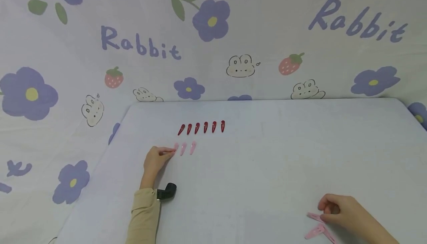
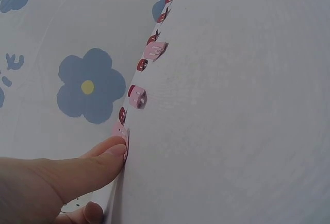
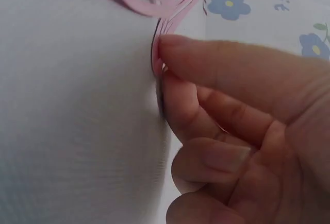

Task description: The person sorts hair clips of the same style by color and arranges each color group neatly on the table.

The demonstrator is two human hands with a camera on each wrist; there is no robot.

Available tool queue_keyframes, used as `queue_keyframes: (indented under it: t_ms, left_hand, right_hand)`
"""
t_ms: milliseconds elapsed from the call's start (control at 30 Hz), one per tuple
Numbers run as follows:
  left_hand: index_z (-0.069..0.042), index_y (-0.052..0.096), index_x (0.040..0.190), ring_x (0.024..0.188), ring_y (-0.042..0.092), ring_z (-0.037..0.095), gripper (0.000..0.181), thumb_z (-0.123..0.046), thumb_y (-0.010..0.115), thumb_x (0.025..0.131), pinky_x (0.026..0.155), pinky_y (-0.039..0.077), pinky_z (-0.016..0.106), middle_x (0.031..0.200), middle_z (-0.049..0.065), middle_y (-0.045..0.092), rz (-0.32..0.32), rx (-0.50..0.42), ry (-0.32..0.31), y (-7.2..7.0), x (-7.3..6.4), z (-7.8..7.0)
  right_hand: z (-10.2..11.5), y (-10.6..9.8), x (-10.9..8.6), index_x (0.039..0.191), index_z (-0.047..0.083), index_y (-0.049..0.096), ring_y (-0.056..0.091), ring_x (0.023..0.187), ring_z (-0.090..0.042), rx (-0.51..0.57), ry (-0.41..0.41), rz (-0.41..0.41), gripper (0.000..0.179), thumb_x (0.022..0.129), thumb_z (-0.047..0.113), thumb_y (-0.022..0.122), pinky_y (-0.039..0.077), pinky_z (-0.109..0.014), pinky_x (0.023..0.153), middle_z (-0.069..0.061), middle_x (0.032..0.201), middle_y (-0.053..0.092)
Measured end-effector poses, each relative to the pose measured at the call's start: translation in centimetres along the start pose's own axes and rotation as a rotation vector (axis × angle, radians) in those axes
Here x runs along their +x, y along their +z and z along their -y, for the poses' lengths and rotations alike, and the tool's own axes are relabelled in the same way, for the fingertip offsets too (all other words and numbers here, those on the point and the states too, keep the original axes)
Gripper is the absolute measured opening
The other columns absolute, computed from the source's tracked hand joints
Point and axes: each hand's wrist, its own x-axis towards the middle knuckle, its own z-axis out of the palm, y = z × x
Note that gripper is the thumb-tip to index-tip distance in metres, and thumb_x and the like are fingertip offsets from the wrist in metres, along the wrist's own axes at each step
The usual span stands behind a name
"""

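My left hand (image 1: 156,161) pinches the lower end of a pink snap hair clip (image 1: 176,146), the leftmost in a short row. Beside it lie two more pink hair clips, one close by (image 1: 183,149) and one a little further right (image 1: 193,147). Low on the right, my right hand (image 1: 347,212) has its thumb and index finger on a pink hair clip (image 3: 158,49) from a small loose group. In that group, one pink clip (image 1: 313,233) overlaps another (image 1: 329,234) at its end. The right hand's other fingers are curled.
Several dark red hair clips (image 1: 205,127) stand in a row behind the pink ones on the white table (image 1: 253,170). A patterned cloth (image 1: 260,21) with flowers and rabbits hangs behind the table. A black wrist camera (image 1: 170,190) is on the left wrist.
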Motion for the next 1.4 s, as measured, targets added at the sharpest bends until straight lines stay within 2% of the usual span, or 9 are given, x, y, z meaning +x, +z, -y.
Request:
queue_keyframes:
  t_ms: [100,300,533,833,1000,1100,1233,1300,1400]
  left_hand:
    - [-0.007,0.072,0.093,0.067,0.039,0.019,0.021,-0.021,0.069,0.079,0.055,0.029,0.029,0.076,0.007,0.046,-0.001,0.001,0.004,0.0,0.1,0.0]
    - [-0.007,0.072,0.094,0.066,0.039,0.019,0.021,-0.021,0.069,0.079,0.055,0.03,0.029,0.076,0.007,0.046,-0.001,0.011,0.007,-0.1,0.2,0.3]
    - [-0.007,0.071,0.095,0.067,0.039,0.019,0.021,-0.022,0.068,0.08,0.056,0.031,0.03,0.078,0.008,0.047,0.004,0.011,-0.003,-0.3,0.5,0.1]
    - [-0.007,0.072,0.094,0.067,0.039,0.019,0.02,-0.021,0.068,0.08,0.055,0.031,0.03,0.077,0.007,0.047,0.008,0.008,-0.004,-0.3,0.4,0.4]
    - [-0.008,0.072,0.094,0.067,0.04,0.019,0.02,-0.022,0.068,0.08,0.056,0.031,0.03,0.078,0.006,0.048,0.006,-0.005,0.002,-0.1,0.5,0.2]
    - [-0.007,0.072,0.093,0.067,0.04,0.019,0.02,-0.022,0.068,0.08,0.056,0.031,0.03,0.078,0.007,0.048,0.007,-0.011,0.007,-0.1,0.5,0.0]
    - [-0.007,0.072,0.093,0.067,0.039,0.018,0.021,-0.023,0.068,0.08,0.056,0.031,0.03,0.077,0.007,0.047,0.009,-0.002,0.0,0.0,0.3,0.1]
    - [-0.007,0.072,0.093,0.066,0.039,0.018,0.021,-0.023,0.069,0.08,0.055,0.031,0.03,0.077,0.006,0.047,0.008,0.0,0.001,0.0,0.2,0.1]
    - [-0.007,0.072,0.092,0.066,0.039,0.018,0.02,-0.022,0.069,0.079,0.055,0.031,0.03,0.076,0.006,0.047,0.001,-0.01,0.009,0.0,0.1,0.1]
  right_hand:
    - [0.3,0.1,0.0,0.078,0.016,0.056,0.04,0.056,0.001,-0.028,-0.054,-0.008,0.015,0.076,0.007,0.068,0.035,-0.022,0.05,0.018,0.066,0.045]
    - [0.5,0.2,0.0,0.08,0.014,0.056,0.038,0.054,0.0,0.003,-0.06,0.037,0.015,0.075,0.013,0.07,0.035,-0.022,0.048,0.017,0.067,0.045]
    - [1.0,0.4,0.4,0.079,0.013,0.055,0.037,0.054,0.002,0.017,-0.1,-0.002,0.017,0.074,0.011,0.071,0.034,-0.021,0.046,0.017,0.065,0.043]
    - [0.6,0.7,0.3,0.076,0.014,0.053,0.042,0.058,-0.001,0.199,-0.094,0.08,0.019,0.074,0.002,0.068,0.037,-0.022,0.048,0.014,0.066,0.046]
    - [-0.3,-0.8,-0.3,0.078,0.015,0.052,0.045,0.062,-0.007,0.245,-0.155,0.028,0.022,0.077,-0.003,0.064,0.036,-0.025,0.048,0.008,0.073,0.053]
    - [-0.8,-1.5,-0.4,0.081,0.013,0.052,0.046,0.06,-0.008,0.305,-0.134,0.031,0.018,0.082,-0.004,0.059,0.037,-0.026,0.045,0.005,0.073,0.054]
    - [-1.2,-1.4,-0.3,0.087,0.009,0.054,0.047,0.057,-0.009,0.409,-0.14,0.05,0.016,0.084,-0.007,0.055,0.038,-0.028,0.044,0.003,0.071,0.052]
    - [-1.3,-1.2,-0.1,0.088,0.008,0.055,0.046,0.057,-0.01,0.424,-0.173,0.04,0.019,0.083,-0.01,0.054,0.037,-0.028,0.043,0.002,0.07,0.051]
    - [-1.1,-1.1,0.0,0.088,0.009,0.056,0.047,0.058,-0.011,0.435,-0.168,0.03,0.018,0.084,-0.008,0.055,0.037,-0.029,0.045,0.002,0.071,0.052]
